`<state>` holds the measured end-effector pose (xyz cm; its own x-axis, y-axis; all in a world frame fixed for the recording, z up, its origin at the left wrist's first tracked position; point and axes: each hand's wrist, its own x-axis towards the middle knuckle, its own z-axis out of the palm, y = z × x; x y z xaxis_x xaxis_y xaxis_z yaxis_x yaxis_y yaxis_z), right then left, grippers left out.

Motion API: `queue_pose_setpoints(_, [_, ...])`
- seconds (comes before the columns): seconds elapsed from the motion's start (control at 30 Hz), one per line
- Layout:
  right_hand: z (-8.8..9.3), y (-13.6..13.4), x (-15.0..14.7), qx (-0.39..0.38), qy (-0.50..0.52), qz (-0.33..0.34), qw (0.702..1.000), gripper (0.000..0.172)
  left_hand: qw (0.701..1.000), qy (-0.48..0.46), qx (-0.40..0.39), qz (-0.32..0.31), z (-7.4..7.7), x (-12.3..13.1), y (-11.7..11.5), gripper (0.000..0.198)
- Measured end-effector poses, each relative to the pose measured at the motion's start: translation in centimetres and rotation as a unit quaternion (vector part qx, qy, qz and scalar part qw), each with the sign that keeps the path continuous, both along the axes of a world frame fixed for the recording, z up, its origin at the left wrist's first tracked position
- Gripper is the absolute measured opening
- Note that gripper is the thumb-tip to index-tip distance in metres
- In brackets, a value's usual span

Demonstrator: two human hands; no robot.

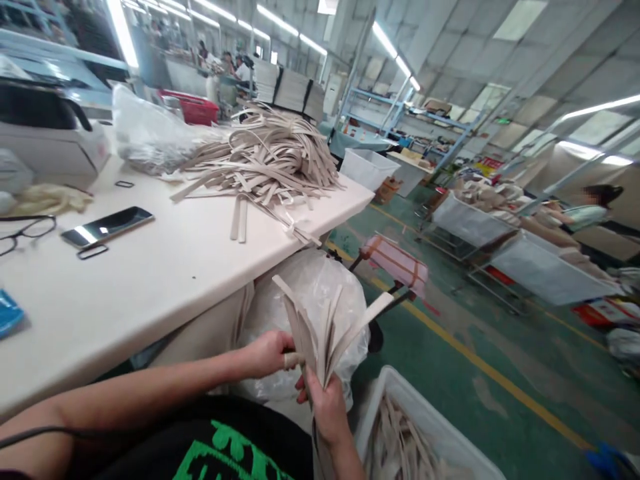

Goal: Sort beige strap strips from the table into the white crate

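I see right hand (pixel 327 405) gripping strips (pixel 324 333), left hand (pixel 267 355) curled against them; can't tell from here whether pinching.

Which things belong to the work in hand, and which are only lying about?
Apparently part of the work:
flat beige strips in left hand and right hand
tangled beige strip heap on the white table
white plastic bin of beige strips

Only lying about:
dark rectangular smartphone
black-framed eyeglasses

Green floor (pixel 450 373) — yellow stripe (pixel 500 379) — bright tube lights (pixel 384 40).

Phone (pixel 107 227) near eyeglasses (pixel 39 228) on table (pixel 165 273)
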<state>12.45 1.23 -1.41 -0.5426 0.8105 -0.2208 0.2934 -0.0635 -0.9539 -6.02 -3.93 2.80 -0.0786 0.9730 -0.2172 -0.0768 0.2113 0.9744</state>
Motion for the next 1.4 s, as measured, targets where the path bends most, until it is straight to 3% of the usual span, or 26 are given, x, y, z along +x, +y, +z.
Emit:
queue_pose_setpoints(0.2, [0.9,-0.4,-1.5,-0.060,0.028,-0.049,0.997,0.041,0.981,0.097,-0.029,-0.164,0.4,-3.7,1.3,0.023])
queue_pose_setpoints(0.27, [0.5,-0.2,-1.1,-0.078,0.045,-0.089,0.992,0.042,0.968,0.180,-0.001,-0.174,1.3,-5.3,0.9,0.027])
queue_pose_setpoints(0.33, [0.0,0.1,-0.2,-0.093,0.064,-0.123,0.986,0.042,0.972,0.222,0.016,-0.077,2.9,-7.1,-0.2,0.032])
queue_pose_setpoints(0.43, [-0.6,0.6,1.5,-0.117,0.090,-0.155,0.977,0.040,0.983,0.170,-0.013,0.071,5.4,-10.1,-2.9,0.042])
queue_pose_setpoints(0.5, [-0.7,1.0,2.5,-0.133,0.111,-0.170,0.970,0.038,0.975,0.087,-0.022,0.203,6.0,-11.6,-4.7,0.052])
queue_pose_setpoints(0.57, [-0.9,1.4,3.0,-0.145,0.134,-0.179,0.964,0.035,0.966,0.053,-0.055,0.247,5.4,-12.3,-6.1,0.057])
queue_pose_setpoints(0.63, [-1.3,1.8,3.1,-0.156,0.150,-0.177,0.960,0.034,0.970,0.093,-0.106,0.196,3.8,-12.3,-6.8,0.059])
queue_pose_setpoints(0.7, [-2.0,1.9,2.7,-0.178,0.169,-0.171,0.954,0.033,0.975,0.161,-0.142,0.064,1.9,-12.0,-6.7,0.060])
queue_pose_setpoints(0.77, [-2.9,1.9,2.0,-0.206,0.198,-0.178,0.942,0.031,0.970,0.202,-0.132,-0.008,0.2,-11.9,-6.1,0.058])
queue_pose_setpoints(0.87, [-4.2,1.7,0.9,-0.243,0.241,-0.206,0.917,0.029,0.954,0.277,-0.092,-0.065,-1.6,-11.7,-4.3,0.056])
queue_pose_setpoints(0.93, [-4.9,1.5,0.2,-0.266,0.256,-0.213,0.905,0.029,0.913,0.378,-0.083,-0.129,-2.4,-11.3,-2.7,0.051])
queue_pose_setpoints(1.07, [-5.8,1.2,-0.4,-0.302,0.262,-0.202,0.894,0.027,0.761,0.583,-0.123,-0.258,-4.1,-9.6,0.2,0.040])
queue_pose_setpoints(1.13, [-6.1,1.2,-0.5,-0.310,0.259,-0.199,0.893,0.025,0.736,0.604,-0.135,-0.275,-5.1,-8.8,1.0,0.026])
queue_pose_setpoints(1.23, [-6.1,1.2,-0.3,-0.315,0.252,-0.197,0.894,0.025,0.748,0.591,-0.148,-0.264,-5.9,-8.1,1.8,0.004])
queue_pose_setpoints(1.33, [-5.9,1.2,0.0,-0.314,0.244,-0.191,0.898,0.026,0.784,0.557,-0.143,-0.235,-5.2,-8.2,2.1,0.018])
queue_pose_setpoints(1.4, [-5.4,1.0,0.2,-0.312,0.238,-0.178,0.902,0.026,0.841,0.485,-0.126,-0.201,-4.2,-8.1,2.0,0.028])
